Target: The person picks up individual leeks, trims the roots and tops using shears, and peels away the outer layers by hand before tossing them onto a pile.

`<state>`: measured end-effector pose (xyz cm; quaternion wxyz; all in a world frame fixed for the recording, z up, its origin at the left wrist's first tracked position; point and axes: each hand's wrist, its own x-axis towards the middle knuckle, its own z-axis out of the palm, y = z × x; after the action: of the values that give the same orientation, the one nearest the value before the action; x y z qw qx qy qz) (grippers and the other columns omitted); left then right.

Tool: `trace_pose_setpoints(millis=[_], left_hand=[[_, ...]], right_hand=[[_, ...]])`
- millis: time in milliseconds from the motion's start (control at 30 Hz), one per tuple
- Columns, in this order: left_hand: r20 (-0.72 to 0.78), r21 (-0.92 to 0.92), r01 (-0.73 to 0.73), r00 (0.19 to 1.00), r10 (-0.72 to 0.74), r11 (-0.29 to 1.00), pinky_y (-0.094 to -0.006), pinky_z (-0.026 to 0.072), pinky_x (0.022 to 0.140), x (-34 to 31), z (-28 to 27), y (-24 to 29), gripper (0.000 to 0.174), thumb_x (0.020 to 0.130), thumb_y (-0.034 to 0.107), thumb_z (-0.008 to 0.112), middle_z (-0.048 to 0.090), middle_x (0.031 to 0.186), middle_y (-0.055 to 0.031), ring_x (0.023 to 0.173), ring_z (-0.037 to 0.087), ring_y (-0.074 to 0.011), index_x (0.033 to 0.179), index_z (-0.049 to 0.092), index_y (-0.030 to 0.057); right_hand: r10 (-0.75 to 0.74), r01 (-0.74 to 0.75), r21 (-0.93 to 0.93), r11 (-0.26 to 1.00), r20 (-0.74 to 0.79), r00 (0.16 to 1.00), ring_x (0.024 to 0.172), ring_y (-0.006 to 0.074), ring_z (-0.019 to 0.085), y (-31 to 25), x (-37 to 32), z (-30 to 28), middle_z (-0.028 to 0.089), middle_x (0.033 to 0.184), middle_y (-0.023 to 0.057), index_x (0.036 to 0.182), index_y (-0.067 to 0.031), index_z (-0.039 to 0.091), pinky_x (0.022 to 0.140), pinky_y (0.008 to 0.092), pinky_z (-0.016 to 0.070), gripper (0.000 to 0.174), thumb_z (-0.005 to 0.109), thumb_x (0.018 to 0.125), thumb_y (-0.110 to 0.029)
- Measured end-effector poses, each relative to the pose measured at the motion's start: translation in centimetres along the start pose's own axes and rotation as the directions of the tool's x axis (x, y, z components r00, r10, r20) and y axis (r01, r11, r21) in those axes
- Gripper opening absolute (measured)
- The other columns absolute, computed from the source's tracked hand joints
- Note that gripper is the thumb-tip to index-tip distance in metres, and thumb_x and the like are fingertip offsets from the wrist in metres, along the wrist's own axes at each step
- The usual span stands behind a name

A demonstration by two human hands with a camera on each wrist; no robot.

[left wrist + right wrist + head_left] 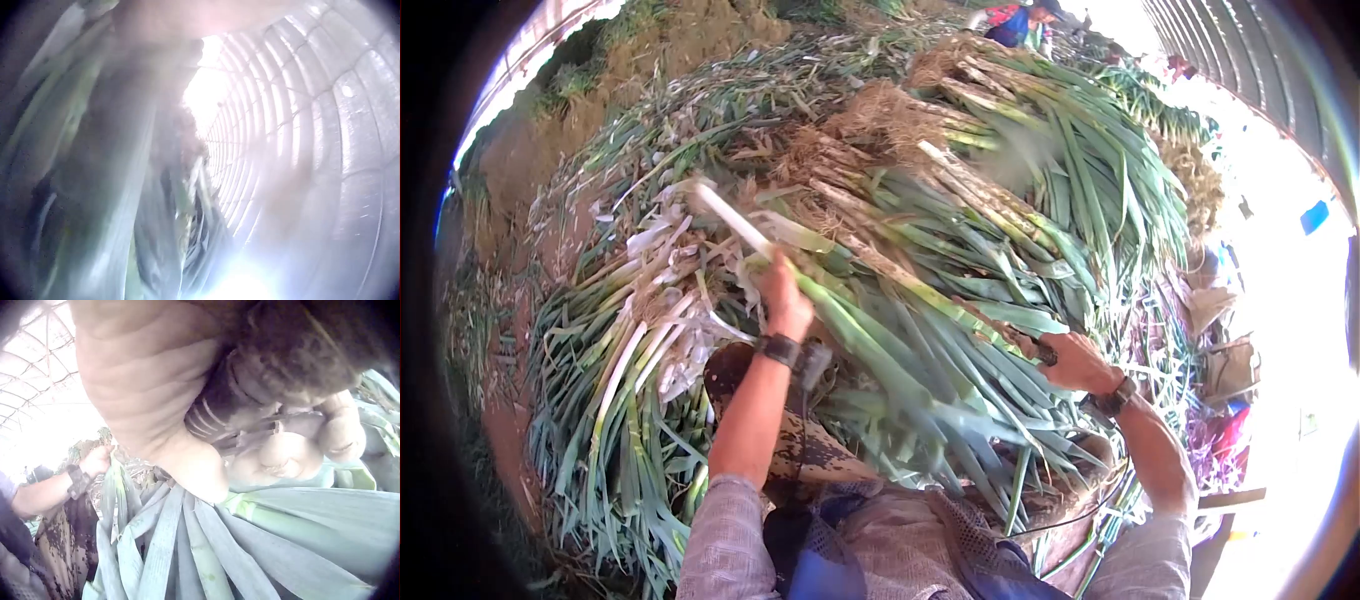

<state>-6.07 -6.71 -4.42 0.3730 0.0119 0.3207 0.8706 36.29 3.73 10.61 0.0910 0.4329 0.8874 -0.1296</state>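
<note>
My left hand (785, 300) grips a leek (832, 312) just below its clean white end, which points up and to the left. Its green leaves trail down to the right over the pile. In the left wrist view broad leaves (119, 206) hang below the blurred hand. My right hand (1082, 362) is at the right side of the leaves, its fingers curled round a dark ridged handle (209, 415). The far end of that tool is hidden. Under the right thumb (194, 469) spread several flat leek leaves (200, 550).
Unpeeled leeks (990, 200) with brown roots lie heaped ahead. Leeks with white stems (625, 360) lie at the left beside loose pale skins (690, 350). Another person (1018, 25) is at the far end. A curved ribbed wall (1260, 60) rises at the right.
</note>
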Motion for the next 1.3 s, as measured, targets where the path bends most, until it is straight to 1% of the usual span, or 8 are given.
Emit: trace_pose_setpoints(millis=[267, 400, 567, 700, 767, 900, 1033, 1300], left_hand=[[0.201, 0.199, -0.534, 0.843, 0.499, 0.822, -0.0324, 0.0466, 0.051, 2.2, 5.2, 21.6, 0.028, 0.1, 0.038, 0.055, 0.051, 0.068, 0.0001, 0.055, 0.05, -0.0125, 0.092, 0.056, 0.0113], [0.189, 0.556, -0.686, 0.654, 0.733, 0.469, -0.0286, 0.051, 0.046, -1.2, 9.8, 31.4, 0.03, 0.097, 0.037, 0.059, 0.06, 0.072, -0.0026, 0.052, 0.055, -0.0112, 0.092, 0.06, 0.0073], [0.416, 0.821, -0.566, 0.504, 0.757, -0.074, -0.0246, 0.045, 0.046, -2.8, 6.9, 42.2, 0.039, 0.095, 0.044, 0.062, 0.059, 0.067, -0.003, 0.051, 0.056, -0.0105, 0.091, 0.063, 0.0061], [0.596, 0.726, 0.089, 0.415, 0.688, -0.682, -0.0416, 0.0488, 0.061, -0.8, -1.0, 46.9, 0.043, 0.098, 0.041, 0.056, 0.064, 0.081, -0.0162, 0.072, 0.065, -0.0286, 0.109, 0.057, -0.0004], [0.608, 0.593, 0.015, 0.647, 0.461, -0.805, -0.0498, 0.0488, 0.071, 0.9, -10.2, 49.3, 0.048, 0.097, 0.038, 0.055, 0.065, 0.091, -0.0249, 0.083, 0.064, -0.0407, 0.123, 0.053, -0.0016], [0.446, 0.779, -0.097, 0.78, 0.439, -0.619, -0.0432, 0.0489, 0.076, -3.1, -9.5, 36.0, 0.04, 0.093, 0.034, 0.061, 0.066, 0.088, -0.0223, 0.081, 0.062, -0.0343, 0.102, 0.064, -0.0054], [0.182, 0.97, -0.187, 0.982, 0.044, 0.154, -0.0273, 0.0524, 0.062, -8.0, -1.0, 20.1, 0.034, 0.093, 0.035, 0.063, 0.068, 0.086, -0.0062, 0.07, 0.063, -0.013, 0.104, 0.066, 0.0029], [0.335, 0.805, 0.102, 0.735, -0.59, 0.584, -0.0317, 0.0593, 0.065, -6.5, 3.6, -2.8, 0.021, 0.099, 0.017, 0.056, 0.067, 0.097, -0.0083, 0.082, 0.068, -0.0165, 0.111, 0.062, 0.0009]], right_hand=[[-0.065, 0.065, 0.007, 0.998, 0.004, 0.998, 0.076, 0.0407, 0.063, 3.0, -3.0, 0.3, 0.065, 0.076, 0.0201, 0.087, -0.0036, 0.065, 0.071, 0.0492, 0.048, 0.021, 0.061, 0.072, -0.016], [-0.088, 0.088, -0.007, 0.996, -0.041, 0.995, 0.075, 0.0413, 0.063, 3.4, -3.4, 1.2, 0.065, 0.075, 0.0206, 0.088, -0.0028, 0.065, 0.071, 0.0495, 0.0484, 0.02, 0.061, 0.073, -0.016], [-0.097, 0.098, 0.012, 0.995, -0.061, 0.993, 0.076, 0.0425, 0.063, 3.0, -2.1, 2.6, 0.064, 0.076, 0.0222, 0.087, -0.0042, 0.066, 0.071, 0.051, 0.0478, 0.017, 0.059, 0.075, -0.015], [-0.097, 0.1, 0.041, 0.994, -0.075, 0.992, 0.079, 0.0425, 0.062, 2.3, -0.3, 3.1, 0.065, 0.079, 0.0224, 0.092, -0.0045, 0.067, 0.071, 0.0505, 0.048, 0.021, 0.06, 0.076, -0.015], [-0.151, 0.154, 0.035, 0.987, -0.091, 0.984, 0.08, 0.0426, 0.062, 1.0, 0.6, 2.8, 0.065, 0.08, 0.0222, 0.095, -0.0041, 0.067, 0.071, 0.0509, 0.0479, 0.024, 0.061, 0.075, -0.015], [-0.191, 0.191, 0.002, 0.982, -0.045, 0.981, 0.08, 0.0432, 0.061, 0.2, 3.8, 3.1, 0.065, 0.08, 0.0215, 0.092, -0.0041, 0.066, 0.07, 0.052, 0.0472, 0.023, 0.061, 0.073, -0.015], [-0.198, 0.197, -0.032, 0.98, -0.029, 0.98, 0.081, 0.0437, 0.062, -3.2, 6.5, 1.7, 0.065, 0.081, 0.0223, 0.087, -0.0032, 0.066, 0.07, 0.0526, 0.0475, 0.021, 0.058, 0.07, -0.012], [-0.188, 0.188, 0.0, 0.982, 0.031, 0.982, 0.092, 0.0401, 0.065, -7.8, 11.1, 0.6, 0.067, 0.09, 0.0234, 0.091, -0.0016, 0.069, 0.08, 0.051, 0.0502, 0.027, 0.058, 0.069, -0.013]])
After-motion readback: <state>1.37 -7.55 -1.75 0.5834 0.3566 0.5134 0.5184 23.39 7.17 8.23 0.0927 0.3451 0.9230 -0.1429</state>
